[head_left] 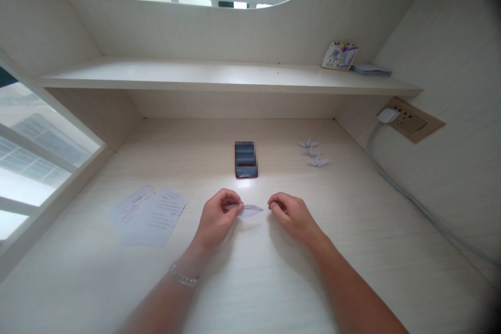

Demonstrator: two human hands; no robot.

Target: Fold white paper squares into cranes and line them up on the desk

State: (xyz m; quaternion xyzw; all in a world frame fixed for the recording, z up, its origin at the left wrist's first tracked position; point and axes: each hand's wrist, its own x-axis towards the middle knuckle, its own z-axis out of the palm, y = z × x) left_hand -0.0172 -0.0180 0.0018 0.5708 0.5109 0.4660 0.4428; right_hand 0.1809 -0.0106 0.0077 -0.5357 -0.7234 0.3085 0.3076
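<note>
My left hand pinches the left end of a small folded paper between thumb and fingertips, low over the desk in front of me. My right hand is curled closed just beside the paper's right tip; I cannot tell whether it touches. Beyond lie a phone and three paper cranes, with printed sheets to my left.

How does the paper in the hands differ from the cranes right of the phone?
The paper looks flat and pointed; the cranes have raised wings. The paper is pinched by the left hand; the cranes sit untouched on the desk. The paper is one piece; the cranes are three in a row. Both are small and pale.
</note>
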